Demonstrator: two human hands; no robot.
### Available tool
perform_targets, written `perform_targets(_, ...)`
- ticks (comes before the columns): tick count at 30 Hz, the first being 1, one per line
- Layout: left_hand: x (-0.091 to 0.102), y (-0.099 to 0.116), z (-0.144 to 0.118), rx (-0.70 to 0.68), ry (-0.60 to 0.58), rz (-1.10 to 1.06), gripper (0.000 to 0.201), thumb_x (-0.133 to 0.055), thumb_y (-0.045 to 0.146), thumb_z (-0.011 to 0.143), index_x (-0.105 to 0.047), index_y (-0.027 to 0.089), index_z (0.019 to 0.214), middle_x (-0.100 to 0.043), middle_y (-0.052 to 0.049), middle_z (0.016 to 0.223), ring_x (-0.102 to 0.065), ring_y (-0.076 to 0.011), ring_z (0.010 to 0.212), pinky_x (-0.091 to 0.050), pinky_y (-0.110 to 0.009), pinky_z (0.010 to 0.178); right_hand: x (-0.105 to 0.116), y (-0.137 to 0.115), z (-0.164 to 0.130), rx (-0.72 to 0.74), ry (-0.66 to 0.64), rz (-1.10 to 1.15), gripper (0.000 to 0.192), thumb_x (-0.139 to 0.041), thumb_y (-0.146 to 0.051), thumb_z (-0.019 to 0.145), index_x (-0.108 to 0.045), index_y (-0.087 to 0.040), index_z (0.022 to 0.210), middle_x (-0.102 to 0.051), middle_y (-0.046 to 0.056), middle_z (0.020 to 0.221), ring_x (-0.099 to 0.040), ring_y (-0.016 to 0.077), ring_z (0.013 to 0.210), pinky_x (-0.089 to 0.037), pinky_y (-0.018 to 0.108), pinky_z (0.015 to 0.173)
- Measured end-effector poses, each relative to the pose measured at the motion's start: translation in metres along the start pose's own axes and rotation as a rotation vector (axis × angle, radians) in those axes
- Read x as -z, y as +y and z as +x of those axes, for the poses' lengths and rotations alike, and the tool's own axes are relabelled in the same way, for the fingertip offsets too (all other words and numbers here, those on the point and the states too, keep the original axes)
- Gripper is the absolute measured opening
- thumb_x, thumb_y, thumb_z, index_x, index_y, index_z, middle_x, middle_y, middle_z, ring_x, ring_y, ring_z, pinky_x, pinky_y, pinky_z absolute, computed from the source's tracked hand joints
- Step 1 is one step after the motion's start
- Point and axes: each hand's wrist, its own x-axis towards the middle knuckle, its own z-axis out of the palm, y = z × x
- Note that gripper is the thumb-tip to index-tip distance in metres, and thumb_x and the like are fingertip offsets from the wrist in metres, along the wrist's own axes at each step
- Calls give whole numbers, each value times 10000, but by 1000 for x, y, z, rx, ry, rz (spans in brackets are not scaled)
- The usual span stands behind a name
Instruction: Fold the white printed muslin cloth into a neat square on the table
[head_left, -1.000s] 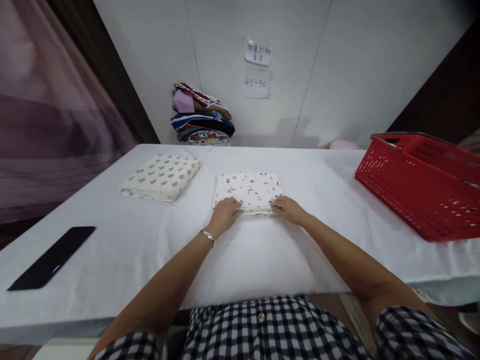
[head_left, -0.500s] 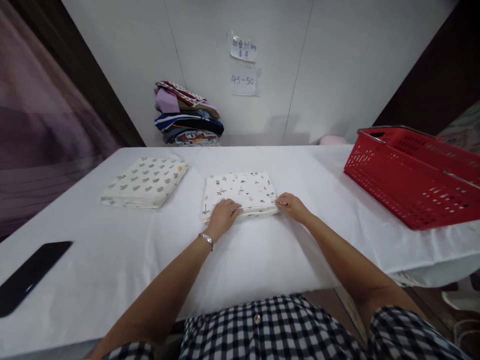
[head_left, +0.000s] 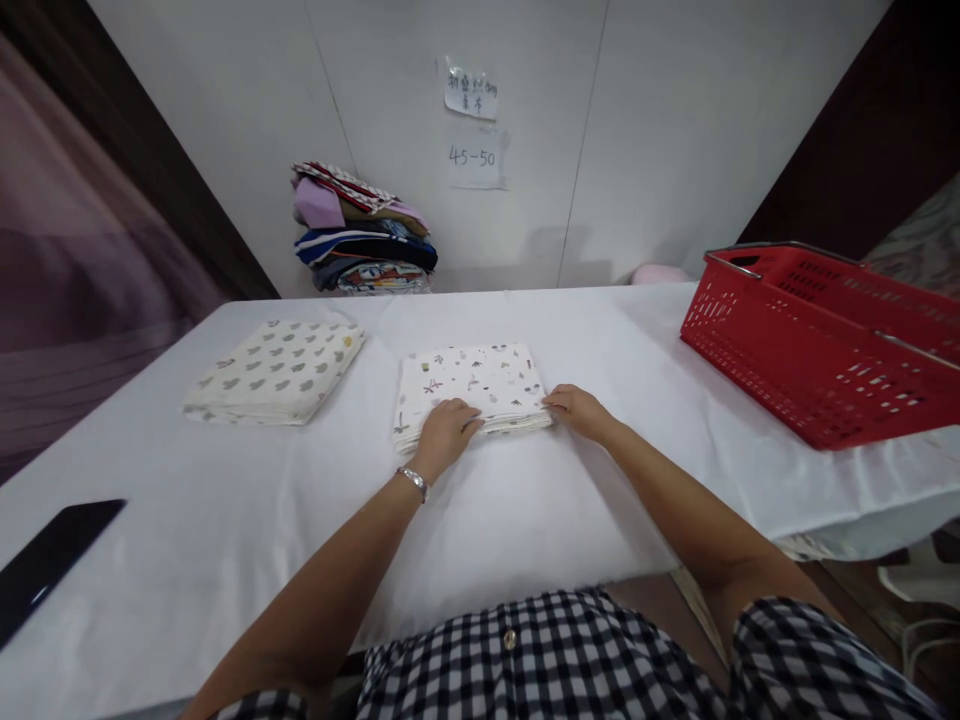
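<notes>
Where the white wall panels meet behind the table, two paper notes are taped up: the lower note [head_left: 475, 160] reads "45-50" in handwriting, and the upper note [head_left: 471, 93] carries handwritten characters too small to read. A white cloth covers the table [head_left: 525, 510] from edge to edge, and dark wood panelling frames the wall on both sides. At the table's middle, a little toward the far edge, lies a folded cloth with small printed motifs [head_left: 471, 388], squared into a flat stack. The left hand [head_left: 444, 433] rests palm down on its near left corner, fingers loosely spread and pressing on the top layer, with a metal bracelet [head_left: 414, 480] on the wrist. The right hand [head_left: 576, 410] touches the cloth's near right corner, fingertips together at the stack's edge; whether they pinch a layer cannot be told. Toward the far left corner lies a second folded cloth with grey-green prints [head_left: 276, 370], well apart from the first. A red plastic basket [head_left: 817, 350] sits at the right edge, tilted. A black phone [head_left: 52, 560] lies near the left near corner. Behind the far edge a pile of folded colourful fabrics [head_left: 364, 232] leans at the wall. Bare cloth lies open between the hands and the near edge.
</notes>
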Motion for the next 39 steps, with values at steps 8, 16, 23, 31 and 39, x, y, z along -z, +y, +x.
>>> perform_targets(8,0,1,2,-12,-2,8,303,-403,333,906,-665,197,840,-596,-48,823,-503,-182,797,-396,-338,754,5,-2,-4,53,85,-38,249,-435,-156,884,-656,-228,975,-636,52,986,-555,182,936,-465,308,770)
perform_targets(16,-2,0,2,-9,3,12,308,-393,340,906,-664,209,842,-602,-47,829,-508,-186,796,-399,-356,767,8,3,-12,156,-24,-114,252,-496,-146,845,-648,-243,1022,-630,59,1035,-541,193,990,-465,301,766)
perform_targets(23,0,-1,0,-4,-16,-26,258,-443,338,881,-666,215,916,-617,-48,886,-522,-194,841,-414,-364,785,10,7,-9,191,-61,-150,270,-501,-127,832,-644,-239,1032,-625,62,1047,-545,196,982,-465,299,749)
perform_targets(31,0,-1,1,-8,-12,-12,248,-454,338,876,-666,210,903,-613,-49,878,-522,-199,842,-413,-353,773,12,-1,-4,137,-53,-160,223,-444,-164,888,-640,-210,985,-635,66,999,-541,196,955,-452,296,738)
perform_targets(39,1,1,1,-33,-4,10,297,-396,320,906,-652,196,823,-605,-47,819,-513,-184,788,-399,-348,768,14,-8,-11,110,-61,-157,216,-437,-134,875,-626,-191,962,-625,71,991,-531,191,940,-438,292,730)
